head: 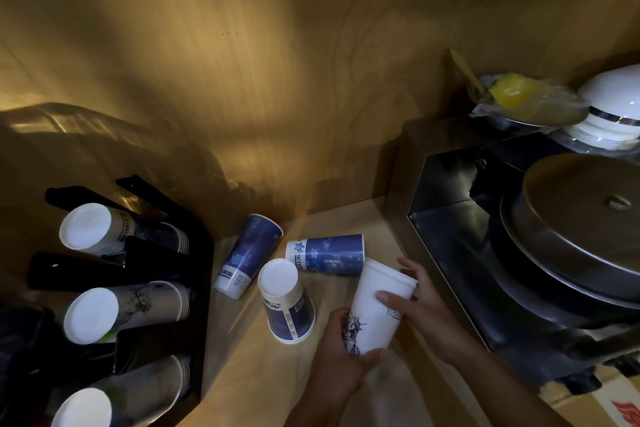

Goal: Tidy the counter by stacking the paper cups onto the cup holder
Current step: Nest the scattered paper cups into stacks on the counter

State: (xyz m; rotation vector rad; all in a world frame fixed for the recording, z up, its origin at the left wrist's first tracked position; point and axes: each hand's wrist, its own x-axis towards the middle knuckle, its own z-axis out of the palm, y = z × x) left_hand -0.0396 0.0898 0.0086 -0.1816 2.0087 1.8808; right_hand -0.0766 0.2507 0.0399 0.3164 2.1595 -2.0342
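Both hands grip one white cup [375,314] above the counter [249,367]: left hand [337,354] at its base, right hand [420,305] near its rim. Three blue cups [289,303] sit just beside it. The holder [199,288] stands far left, with stacks.

No print here can be read. The blue cups [250,255] lying on the counter [242,357] near its back edge carry pale bands of lettering too blurred to make out. The cardboard box [602,406] at the counter's front right corner shows part of a red mark, cut off and unreadable.
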